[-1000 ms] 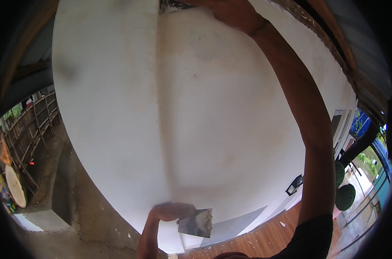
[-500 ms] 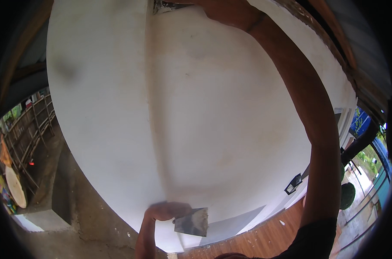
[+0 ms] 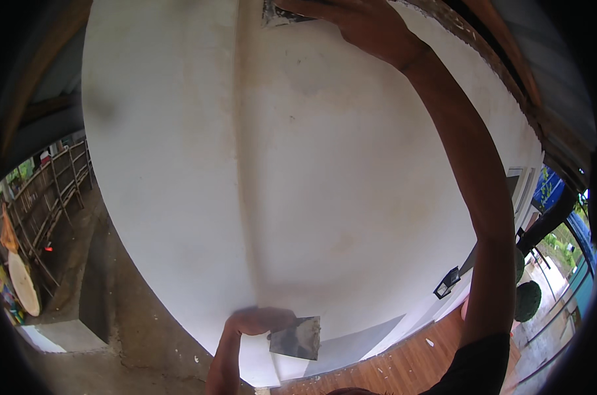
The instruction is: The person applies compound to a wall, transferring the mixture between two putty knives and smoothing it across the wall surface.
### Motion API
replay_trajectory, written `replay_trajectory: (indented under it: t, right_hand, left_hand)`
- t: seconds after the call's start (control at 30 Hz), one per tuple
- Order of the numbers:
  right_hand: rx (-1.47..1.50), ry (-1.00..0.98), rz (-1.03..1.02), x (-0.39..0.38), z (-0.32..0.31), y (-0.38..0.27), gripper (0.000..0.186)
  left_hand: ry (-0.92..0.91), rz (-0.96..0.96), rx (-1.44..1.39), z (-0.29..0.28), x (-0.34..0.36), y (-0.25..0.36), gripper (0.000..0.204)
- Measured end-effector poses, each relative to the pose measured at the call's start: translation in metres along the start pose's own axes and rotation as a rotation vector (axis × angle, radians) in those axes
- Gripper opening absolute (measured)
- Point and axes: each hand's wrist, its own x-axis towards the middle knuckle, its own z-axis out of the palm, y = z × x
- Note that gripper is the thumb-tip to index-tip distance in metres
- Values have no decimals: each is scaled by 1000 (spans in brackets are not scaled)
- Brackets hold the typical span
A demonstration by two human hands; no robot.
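A tall white wall (image 3: 351, 184) fills the middle, with a tan vertical strip (image 3: 244, 164) running down it beside a raised edge. High up, my right hand (image 3: 364, 26) is closed on a scraper (image 3: 282, 14); its smeared, dark metal blade lies at the wall just right of the strip. The top of that tool is cut off by the picture's edge. Low down in front of the wall, my left hand (image 3: 262, 321) is wrapped round a second scraper (image 3: 297, 339), its wide square metal blade marked with pale smears. That tool's handle is hidden in my fingers.
A black wall lamp (image 3: 446, 282) sticks out at the lower right, near my right arm. Wood-look floor (image 3: 390, 359) lies below. To the left are a concrete ledge (image 3: 65, 334) and a stick fence (image 3: 42, 191); a wooden beam (image 3: 509, 52) runs overhead at right.
My right hand and its scraper have shifted right and slightly down, a little away from the strip. The view has also turned slightly. My left hand stays low, still holding its scraper.
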Motion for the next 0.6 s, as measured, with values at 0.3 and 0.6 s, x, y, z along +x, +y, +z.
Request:
replay_trajectory:
  t: [0.3,0.6]
  right_hand:
    - [-55,16,-31,22,23,9,47]
    - [43,-154,-11,18,18,11,61]
  left_hand:
    - [30,34,37,-1,-4,7,38]
    - [43,-8,46,3,-5,16,37]
